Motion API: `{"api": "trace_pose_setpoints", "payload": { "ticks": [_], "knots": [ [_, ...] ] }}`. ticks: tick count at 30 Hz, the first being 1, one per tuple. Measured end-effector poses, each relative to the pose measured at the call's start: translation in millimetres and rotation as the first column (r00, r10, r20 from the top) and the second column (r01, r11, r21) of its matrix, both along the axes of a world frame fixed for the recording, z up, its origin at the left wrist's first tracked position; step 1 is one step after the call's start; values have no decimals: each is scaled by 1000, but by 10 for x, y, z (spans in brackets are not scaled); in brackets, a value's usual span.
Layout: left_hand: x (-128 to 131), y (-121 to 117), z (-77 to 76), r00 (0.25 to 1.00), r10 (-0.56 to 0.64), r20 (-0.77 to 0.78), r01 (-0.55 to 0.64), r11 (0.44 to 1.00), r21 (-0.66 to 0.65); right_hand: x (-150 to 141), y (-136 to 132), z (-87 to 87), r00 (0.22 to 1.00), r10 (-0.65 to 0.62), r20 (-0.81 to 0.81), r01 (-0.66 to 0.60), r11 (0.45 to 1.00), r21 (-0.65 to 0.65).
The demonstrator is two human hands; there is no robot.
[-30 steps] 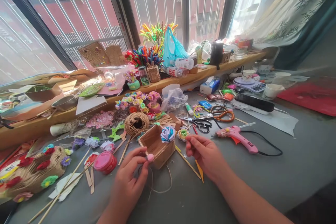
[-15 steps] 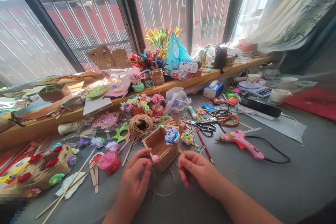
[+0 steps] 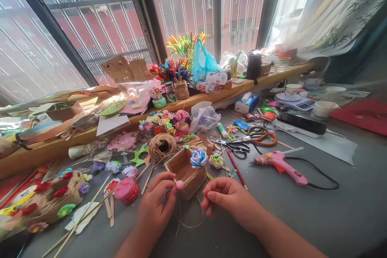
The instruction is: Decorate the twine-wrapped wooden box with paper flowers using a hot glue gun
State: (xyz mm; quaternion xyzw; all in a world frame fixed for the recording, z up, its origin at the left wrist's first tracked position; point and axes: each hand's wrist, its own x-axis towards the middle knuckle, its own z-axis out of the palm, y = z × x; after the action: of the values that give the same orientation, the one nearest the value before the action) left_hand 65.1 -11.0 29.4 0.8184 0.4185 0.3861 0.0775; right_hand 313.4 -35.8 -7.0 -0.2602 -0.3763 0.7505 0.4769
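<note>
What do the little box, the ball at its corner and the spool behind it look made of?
The box looks like wood or craft sticks: brown, matt, with ribbed walls. The ball, pinched by the left hand, seems soft pink foam or pompom; too small to tell. The spool is wound jute-like twine, tan and fibrous.

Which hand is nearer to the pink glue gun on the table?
The right hand. It is left of and nearer the camera than the pink glue gun, with bare table between. The left hand lies farther left, beyond the small wooden box.
</note>
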Motion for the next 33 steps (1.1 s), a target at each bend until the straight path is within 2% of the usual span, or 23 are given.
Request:
{"api": "trace_pose_setpoints", "payload": {
  "ticks": [5, 10, 16, 22, 28, 33],
  "knots": [
    [-44, 179, 62, 995, -73, -61, 75, 997, 31, -34, 43, 20, 999, -3, -40, 3, 1000, -5],
    [-70, 294, -67, 997, -72, -26, 73, 995, 68, -28, 64, 62, 1000, -13, -9, 13, 1000, -6],
    [-25, 263, -168, 995, -84, 52, 80, 994, 75, -15, 10, 112, 999, 36, -7, -36, 999, -1],
    [-17, 226, -196, 995, -55, 87, 54, 998, 20, -18, 9, 71, 996, -70, 55, 73, 995, -60],
    [-14, 191, -201, 986, -80, 149, 84, 996, -17, -39, 5, 32, 987, -94, 132, 102, 993, -58],
    [-31, 175, -219, 983, -82, 162, 94, 993, -67, -182, 8, -26, 968, -137, 212, 146, 989, -28]
  ]
}}
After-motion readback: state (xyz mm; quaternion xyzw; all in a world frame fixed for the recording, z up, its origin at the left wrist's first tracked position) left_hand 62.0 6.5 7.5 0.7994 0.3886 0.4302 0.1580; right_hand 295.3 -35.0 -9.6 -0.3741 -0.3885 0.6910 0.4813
